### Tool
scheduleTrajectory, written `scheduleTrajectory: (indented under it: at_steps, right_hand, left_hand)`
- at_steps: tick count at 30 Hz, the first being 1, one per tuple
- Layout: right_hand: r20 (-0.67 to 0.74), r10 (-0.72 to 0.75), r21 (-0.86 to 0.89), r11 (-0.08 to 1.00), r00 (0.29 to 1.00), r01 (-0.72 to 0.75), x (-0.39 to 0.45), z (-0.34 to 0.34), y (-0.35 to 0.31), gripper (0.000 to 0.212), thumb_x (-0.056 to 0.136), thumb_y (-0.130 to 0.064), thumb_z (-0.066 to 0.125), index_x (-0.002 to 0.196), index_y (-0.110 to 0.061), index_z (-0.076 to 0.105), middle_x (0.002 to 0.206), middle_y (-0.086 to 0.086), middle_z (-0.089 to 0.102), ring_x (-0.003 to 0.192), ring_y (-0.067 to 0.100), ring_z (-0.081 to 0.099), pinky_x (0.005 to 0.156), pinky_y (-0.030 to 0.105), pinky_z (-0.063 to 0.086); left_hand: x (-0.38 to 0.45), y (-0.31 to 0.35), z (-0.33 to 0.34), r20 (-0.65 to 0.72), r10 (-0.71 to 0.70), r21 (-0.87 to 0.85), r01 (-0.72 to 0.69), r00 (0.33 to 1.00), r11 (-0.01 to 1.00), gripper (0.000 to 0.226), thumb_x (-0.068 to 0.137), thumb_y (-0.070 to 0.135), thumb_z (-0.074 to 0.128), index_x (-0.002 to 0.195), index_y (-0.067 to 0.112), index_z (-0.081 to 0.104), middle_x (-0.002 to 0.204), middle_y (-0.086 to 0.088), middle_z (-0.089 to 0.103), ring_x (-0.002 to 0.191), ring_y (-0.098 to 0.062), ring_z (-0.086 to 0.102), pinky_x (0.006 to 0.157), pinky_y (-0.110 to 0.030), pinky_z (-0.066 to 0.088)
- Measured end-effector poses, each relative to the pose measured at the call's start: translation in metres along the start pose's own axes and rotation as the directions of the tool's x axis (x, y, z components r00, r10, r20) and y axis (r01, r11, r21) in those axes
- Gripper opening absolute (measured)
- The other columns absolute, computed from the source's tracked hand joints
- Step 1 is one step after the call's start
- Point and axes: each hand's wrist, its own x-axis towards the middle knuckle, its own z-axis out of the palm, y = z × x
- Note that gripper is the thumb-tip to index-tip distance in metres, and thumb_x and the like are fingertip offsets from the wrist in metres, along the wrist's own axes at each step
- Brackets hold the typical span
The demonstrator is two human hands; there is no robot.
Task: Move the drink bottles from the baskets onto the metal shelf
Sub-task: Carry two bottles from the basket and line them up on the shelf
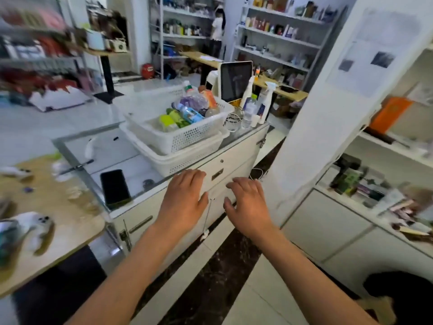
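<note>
Two stacked white perforated baskets (187, 139) stand on a glass-topped counter (112, 148). The upper basket holds several drink bottles (187, 111) lying on their sides, with green, blue, purple and orange labels. My left hand (184, 198) and my right hand (248, 202) are both stretched forward, palms down, below the baskets' near edge. Their fingers are relaxed and hold nothing. Neither hand touches a basket. A metal shelf (42, 59) with blurred goods stands at the far left.
A black phone (114, 187) lies on the counter's near left. Spray bottles (264, 106) and a tablet (235, 80) stand behind the baskets. A wooden table (58, 221) is at the left, a white pillar (328, 113) and white shelving (386, 160) at the right.
</note>
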Motion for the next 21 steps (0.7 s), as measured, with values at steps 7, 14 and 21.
scheduleTrajectory:
  at_steps: [7, 14, 21]
  right_hand:
    - [0.001, -0.091, 0.134, 0.987, 0.996, 0.090, 0.087, 0.037, -0.027, 0.040, 0.084, -0.030, 0.057, 0.118, -0.012, 0.066, 0.127, 0.009, 0.062, 0.126, 0.030, 0.052, 0.114, 0.055, 0.030]
    - [-0.057, -0.173, 0.244, 0.953, 0.983, 0.182, 0.200, 0.065, -0.008, 0.038, 0.084, -0.028, 0.062, 0.118, -0.012, 0.066, 0.123, 0.008, 0.064, 0.121, 0.029, 0.053, 0.110, 0.048, 0.037]
    - [-0.041, -0.189, 0.340, 0.921, 0.981, 0.191, 0.316, 0.086, 0.028, 0.034, 0.083, -0.018, 0.064, 0.116, -0.010, 0.065, 0.116, 0.010, 0.064, 0.111, 0.031, 0.054, 0.099, 0.039, 0.040]
  left_hand:
    - [0.033, -0.051, -0.017, -0.051, -0.142, 0.049, 0.145, 0.989, 0.988, 0.041, 0.088, 0.025, 0.063, 0.125, 0.010, 0.053, 0.122, -0.009, 0.058, 0.111, -0.027, 0.052, 0.094, -0.039, 0.044]
    - [0.109, -0.085, -0.004, -0.118, -0.198, 0.122, 0.212, 0.973, 0.970, 0.039, 0.086, 0.021, 0.064, 0.122, 0.007, 0.056, 0.121, -0.012, 0.060, 0.110, -0.030, 0.055, 0.095, -0.037, 0.043]
    - [0.214, -0.112, 0.016, -0.117, -0.359, 0.160, 0.374, 0.926, 0.913, 0.046, 0.092, 0.027, 0.057, 0.135, 0.013, 0.050, 0.134, -0.005, 0.054, 0.123, -0.024, 0.047, 0.099, -0.032, 0.038]
